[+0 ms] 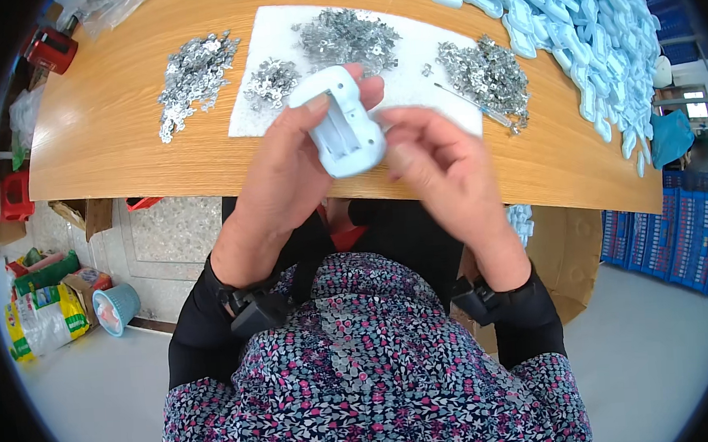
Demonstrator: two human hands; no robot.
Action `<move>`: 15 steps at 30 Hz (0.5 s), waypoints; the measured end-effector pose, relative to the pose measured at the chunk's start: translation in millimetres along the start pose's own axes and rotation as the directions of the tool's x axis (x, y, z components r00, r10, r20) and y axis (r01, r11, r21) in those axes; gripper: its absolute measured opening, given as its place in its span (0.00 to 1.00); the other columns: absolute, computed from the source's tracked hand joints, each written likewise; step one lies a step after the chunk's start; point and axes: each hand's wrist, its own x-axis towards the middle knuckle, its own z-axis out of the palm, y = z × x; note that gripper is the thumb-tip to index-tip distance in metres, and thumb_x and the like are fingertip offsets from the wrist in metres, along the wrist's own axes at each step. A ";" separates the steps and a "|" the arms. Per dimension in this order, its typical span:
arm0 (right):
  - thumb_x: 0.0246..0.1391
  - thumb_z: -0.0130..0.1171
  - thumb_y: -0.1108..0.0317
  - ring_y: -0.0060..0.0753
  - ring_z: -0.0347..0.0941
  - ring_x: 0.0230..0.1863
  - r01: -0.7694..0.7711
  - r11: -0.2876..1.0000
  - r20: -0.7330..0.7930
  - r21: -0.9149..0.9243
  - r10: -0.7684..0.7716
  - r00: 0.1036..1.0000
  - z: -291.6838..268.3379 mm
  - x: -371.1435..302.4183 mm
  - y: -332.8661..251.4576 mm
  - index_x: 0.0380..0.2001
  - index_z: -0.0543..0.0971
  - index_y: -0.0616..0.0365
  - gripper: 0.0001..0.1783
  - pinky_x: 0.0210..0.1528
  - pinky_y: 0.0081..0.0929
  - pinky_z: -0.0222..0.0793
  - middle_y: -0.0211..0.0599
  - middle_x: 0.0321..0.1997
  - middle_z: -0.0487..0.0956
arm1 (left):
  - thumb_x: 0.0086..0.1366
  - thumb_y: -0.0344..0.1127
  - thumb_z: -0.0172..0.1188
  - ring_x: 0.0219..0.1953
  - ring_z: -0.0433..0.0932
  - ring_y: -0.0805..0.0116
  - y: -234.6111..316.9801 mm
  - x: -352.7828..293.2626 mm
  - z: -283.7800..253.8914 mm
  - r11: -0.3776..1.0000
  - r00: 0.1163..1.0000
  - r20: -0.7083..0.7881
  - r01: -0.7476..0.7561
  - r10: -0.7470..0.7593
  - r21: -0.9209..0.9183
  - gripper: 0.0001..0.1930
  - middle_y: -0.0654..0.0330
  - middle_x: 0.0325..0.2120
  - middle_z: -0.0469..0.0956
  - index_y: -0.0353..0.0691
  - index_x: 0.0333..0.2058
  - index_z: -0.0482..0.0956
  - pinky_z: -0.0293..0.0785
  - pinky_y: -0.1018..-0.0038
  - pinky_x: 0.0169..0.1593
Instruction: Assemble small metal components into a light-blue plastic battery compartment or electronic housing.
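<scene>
A light blue plastic housing (pixel 357 132) with an open battery compartment is held up over the table's near edge. My left hand (pixel 289 148) grips it, thumb on the compartment's upper rim and fingers behind. Close to the housing's right side is my right hand (pixel 444 163), its fingers curled and slightly blurred; whether anything small is pinched there I cannot make out. Beyond the hands, a white foam sheet (pixel 246 106) carries piles of small metal pieces (pixel 349 41). A thin pen-like tool (pixel 472 103) lies beside the right-hand metal pile (pixel 487 75).
More metal pieces (pixel 195 77) lie on the wooden table (pixel 113 130) at left. A large heap of light blue housings (pixel 578 37) covers the far right. Below stand a cardboard box (pixel 571 256), blue crates (pixel 671 238) and a small blue bin (pixel 118 308).
</scene>
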 end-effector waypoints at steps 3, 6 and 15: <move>0.55 0.66 0.67 0.37 0.81 0.37 0.089 0.912 -0.298 -0.400 -0.221 0.929 -23.9 18.9 17.5 0.38 0.84 0.57 0.09 0.43 0.31 0.76 0.39 0.37 0.84 | 0.72 0.47 0.45 0.55 0.78 0.54 12.1 -2.7 -10.3 0.998 1.000 -0.014 0.001 -0.002 -0.059 0.32 0.49 0.50 0.78 0.34 0.68 0.58 0.75 0.50 0.59; 0.52 0.67 0.67 0.41 0.77 0.38 0.167 0.714 -0.215 -0.680 -0.411 0.886 -44.9 37.4 29.2 0.35 0.85 0.55 0.07 0.43 0.35 0.72 0.35 0.34 0.83 | 0.73 0.48 0.42 0.49 0.80 0.58 13.9 -3.9 -24.9 0.980 0.993 0.112 0.045 -0.024 -0.192 0.31 0.51 0.46 0.79 0.34 0.68 0.58 0.79 0.54 0.55; 0.49 0.64 0.62 0.38 0.69 0.41 0.087 0.226 -0.040 -0.970 -0.502 0.864 -41.9 72.4 47.5 0.24 0.83 0.51 0.06 0.46 0.40 0.58 0.29 0.30 0.78 | 0.75 0.49 0.35 0.41 0.80 0.62 17.1 -29.7 -38.5 0.965 0.989 0.104 0.128 -0.106 -0.229 0.31 0.52 0.40 0.79 0.32 0.67 0.60 0.81 0.61 0.44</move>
